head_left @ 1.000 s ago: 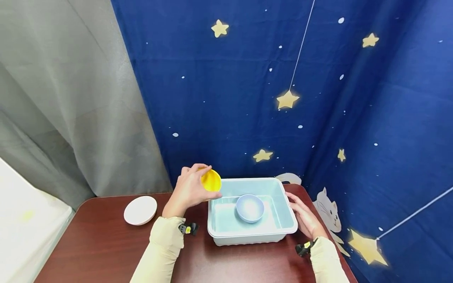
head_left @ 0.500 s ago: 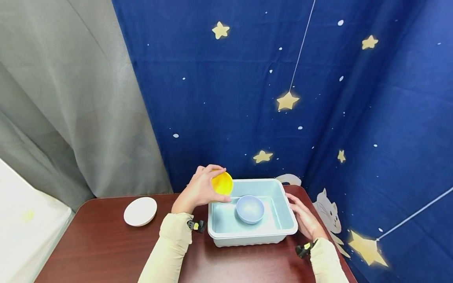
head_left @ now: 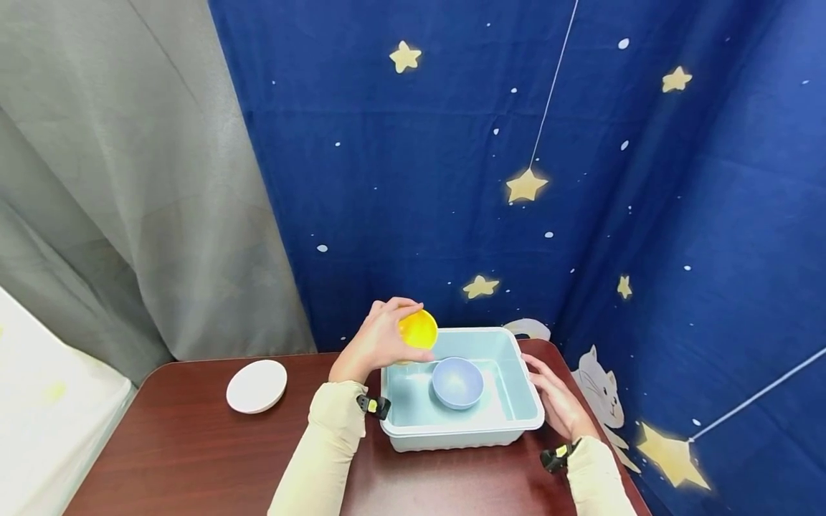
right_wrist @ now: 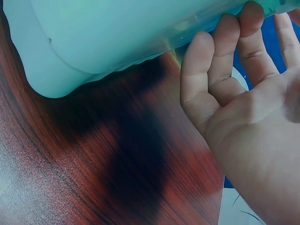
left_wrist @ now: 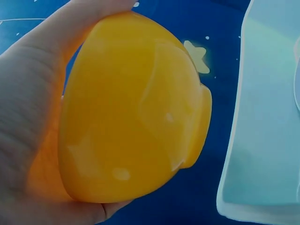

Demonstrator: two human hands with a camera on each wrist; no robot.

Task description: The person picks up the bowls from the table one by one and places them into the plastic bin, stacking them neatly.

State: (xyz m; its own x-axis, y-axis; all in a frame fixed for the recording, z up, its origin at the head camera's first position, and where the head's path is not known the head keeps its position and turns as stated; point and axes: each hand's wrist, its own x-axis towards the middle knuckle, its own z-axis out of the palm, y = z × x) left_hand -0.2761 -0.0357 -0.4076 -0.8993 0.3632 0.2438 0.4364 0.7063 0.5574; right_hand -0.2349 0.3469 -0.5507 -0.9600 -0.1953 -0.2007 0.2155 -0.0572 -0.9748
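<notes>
In the head view my left hand (head_left: 381, 340) grips a yellow bowl (head_left: 419, 330) by its rim, thumb on the near side and fingers on the far side. The bowl is tilted and hangs above the back left corner of a pale blue plastic bin (head_left: 413, 430). Close up in the left wrist view, the yellow bowl (left_wrist: 126, 108) shows its rounded outside, its foot ring to the right. Inside the bin sits a light blue bowl (head_left: 457, 383). My right hand (head_left: 560, 401) rests its slightly bent fingers (right_wrist: 197, 61) against the bin's right side.
A white dish (head_left: 256, 387) stands on the left part of the dark red-brown wooden table (head_left: 187, 444). Behind the table hang a grey curtain (head_left: 155, 215) and a blue star-patterned curtain (head_left: 413, 179). A white surface (head_left: 51, 408) lies left of the table.
My left hand has carried the yellow bowl to the right, from the bin's left edge to over its back left corner. The right hand, bin and light blue bowl keep their places.
</notes>
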